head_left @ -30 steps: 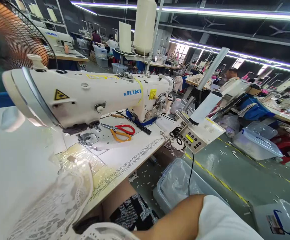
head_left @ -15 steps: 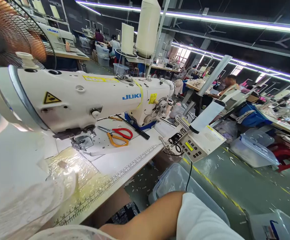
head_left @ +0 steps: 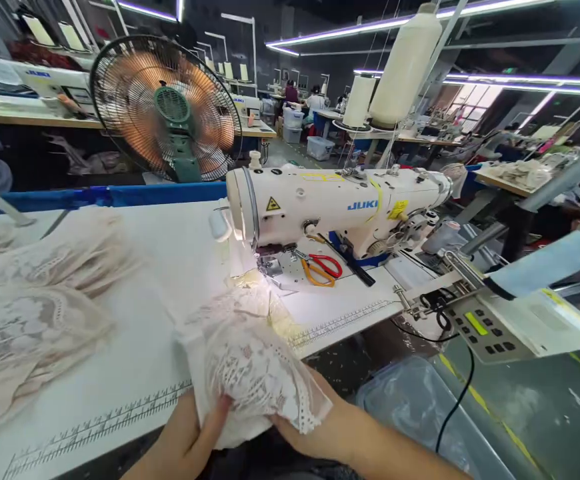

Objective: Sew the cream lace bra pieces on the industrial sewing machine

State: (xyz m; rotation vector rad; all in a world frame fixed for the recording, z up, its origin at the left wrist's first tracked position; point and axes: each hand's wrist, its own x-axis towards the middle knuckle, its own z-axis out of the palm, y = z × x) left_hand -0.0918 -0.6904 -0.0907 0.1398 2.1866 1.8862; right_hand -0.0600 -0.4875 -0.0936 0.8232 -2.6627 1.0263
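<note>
Left hand (head_left: 190,433) pinches the lace (head_left: 265,373); right hand (head_left: 325,440), partly covered, grips its edge: arranging, it seems.
Lower centre, the lace overhangs the counter (head_left: 155,333), before the mid-frame machine (head_left: 320,207); the next move likely calls for smooth layers.

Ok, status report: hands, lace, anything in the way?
Left hand and right hand gripping white lace. Lace in front of sewing machine. Scissors lie beyond, apart from lace.

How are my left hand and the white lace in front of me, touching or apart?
Touching. The head view shows the left hand with its thumb lying on the white lace, no gap visible.
</note>
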